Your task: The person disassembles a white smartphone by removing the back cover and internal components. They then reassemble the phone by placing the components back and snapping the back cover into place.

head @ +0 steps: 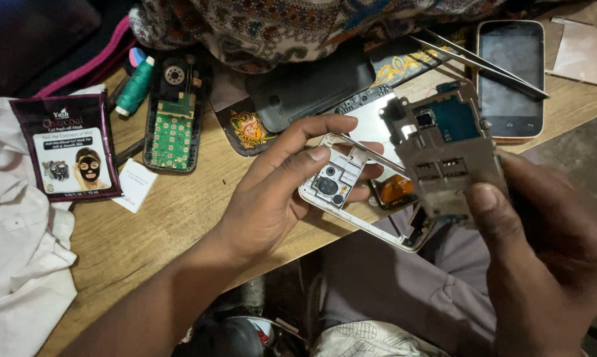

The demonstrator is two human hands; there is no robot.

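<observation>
My left hand (275, 188) grips the top end of an opened white phone frame (341, 182), thumb and fingers around its camera corner. The frame lies over the wooden table edge (179, 218). An orange flex part (396, 188) shows inside it. My right hand (543, 258) holds a grey circuit board with metal shields (444, 149), lifted just above the frame's right half, thumb pressed on its lower edge.
Metal tweezers (483, 63) lie beside a dark-screened phone (510, 76) at the back right. A green keypad board (172, 129), a green thread spool (134, 86), a dark sachet (67, 149), a black phone cover (311, 86), white cloth (14, 251) and patterned fabric (278, 23) surround the work spot.
</observation>
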